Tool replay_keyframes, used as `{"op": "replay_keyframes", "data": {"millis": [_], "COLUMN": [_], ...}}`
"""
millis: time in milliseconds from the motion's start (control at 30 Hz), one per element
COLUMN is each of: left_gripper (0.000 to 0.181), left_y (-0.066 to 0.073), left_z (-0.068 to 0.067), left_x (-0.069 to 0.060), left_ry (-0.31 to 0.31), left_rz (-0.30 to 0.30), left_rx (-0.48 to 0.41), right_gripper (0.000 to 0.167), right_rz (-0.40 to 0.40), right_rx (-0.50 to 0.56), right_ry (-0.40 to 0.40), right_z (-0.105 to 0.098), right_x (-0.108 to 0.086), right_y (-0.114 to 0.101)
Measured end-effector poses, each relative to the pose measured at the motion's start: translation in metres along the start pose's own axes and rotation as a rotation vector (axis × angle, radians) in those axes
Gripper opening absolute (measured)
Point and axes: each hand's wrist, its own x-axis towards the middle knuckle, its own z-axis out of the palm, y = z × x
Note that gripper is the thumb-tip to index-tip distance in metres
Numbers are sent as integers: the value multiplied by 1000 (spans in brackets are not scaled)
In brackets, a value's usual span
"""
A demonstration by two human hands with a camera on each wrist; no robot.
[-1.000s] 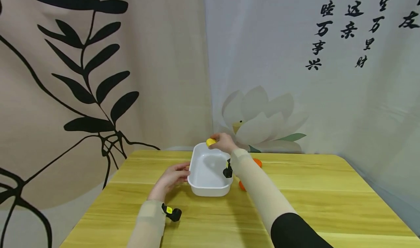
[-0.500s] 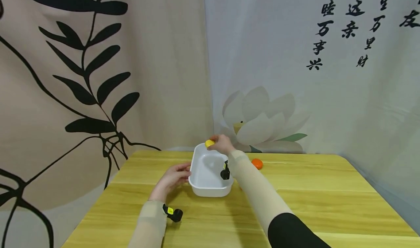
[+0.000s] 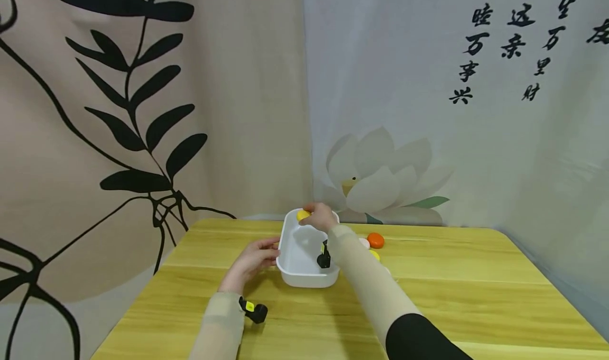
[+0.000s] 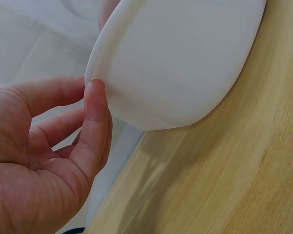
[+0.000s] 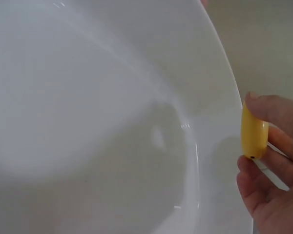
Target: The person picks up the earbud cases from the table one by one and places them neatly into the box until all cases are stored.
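A white rectangular tub (image 3: 304,280) with rounded corners sits on the wooden table. My left hand (image 3: 257,257) holds its left side; in the left wrist view, the thumb (image 4: 94,100) and index finger meet at the tub's rim. My right hand (image 3: 321,217) is over the tub's far end. Between its thumb and fingers it pinches a small yellow rounded disc (image 5: 254,131), held on edge, with a dark spot on its lower end. In the right wrist view, the disc is at the tub's rim, and the visible inside of the tub holds only shadows.
Right of the tub lie an orange disc (image 3: 376,240), a white one (image 3: 364,242) and a yellow one (image 3: 375,255), partly behind my right forearm. A printed curtain (image 3: 257,111) hangs behind the table (image 3: 457,286).
My right hand has lowered slightly towards the tub's far end with the yellow disc. The right forearm has shifted left, uncovering white and yellow discs. The left hand stays at the tub's side.
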Motion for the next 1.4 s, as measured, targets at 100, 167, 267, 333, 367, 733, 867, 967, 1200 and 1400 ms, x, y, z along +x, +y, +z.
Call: {"op": "replay_keyframes", "data": {"millis": [100,167,267,333,367,733,867,967,1200,1400], "left_gripper": [49,49,49,50,50,47,48,49,49,50], "left_y": [2,2,1,1,0,0,1,1,0,-1], "left_z": [0,0,-1,-1,-1,0,0,0,1,0], "left_x": [0,0,0,-1,-1,-1,-1,-2,-3,-1], "left_ry": [9,9,6,3,2,29,23,24,14,15], "left_rz": [-3,0,-1,1,-2,-7,-2,-5,-4,-4], "left_rx": [-2,-3,-8,-5,-5,-4,-5,-7,-6,-4], "right_gripper": [51,50,48,47,47,49,49,50,46,46], "right_rz": [9,13,17,19,21,82,112,103,88,97], "right_rx": [17,17,13,14,15,23,61,67,81,45], "right_ry": [-2,0,2,1,0,11,14,23,55,53], "right_z": [3,5,8,9,10,17,22,25,34,36], "right_x": [0,0,1,0,-1,0,1,3,7,6], "right_y": [0,1,3,3,4,7,9,12,22,23]}}
